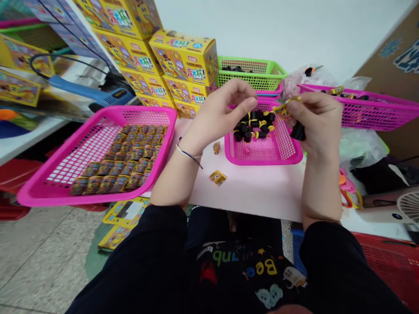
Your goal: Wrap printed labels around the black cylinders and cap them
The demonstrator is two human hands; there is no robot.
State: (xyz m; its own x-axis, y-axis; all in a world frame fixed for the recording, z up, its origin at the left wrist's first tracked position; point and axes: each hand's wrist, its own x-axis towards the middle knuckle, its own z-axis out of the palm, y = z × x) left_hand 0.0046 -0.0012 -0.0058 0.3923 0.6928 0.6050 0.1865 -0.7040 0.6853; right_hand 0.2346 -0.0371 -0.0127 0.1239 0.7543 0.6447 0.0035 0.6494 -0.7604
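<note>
Counter (255,187), left to right. Left basket (94,126): rows of small wrapped pieces (126,159) filling its right part. Behind it, box stacks (183,63) on the right, handheld tool (81,89) on the left. Middle basket (262,160): small cylinders (255,124) heaped toward the back, one loose part (246,150) nearer the front. Rear basket (252,80) directly behind, right of the stacks. Between left and middle baskets: single piece (216,148), then packet (217,177) (closer to the person). Right basket (376,107) sits behind-right, plastic bag (363,150) below. Far right: fan (410,205), scissors (350,192) just left of it.
</note>
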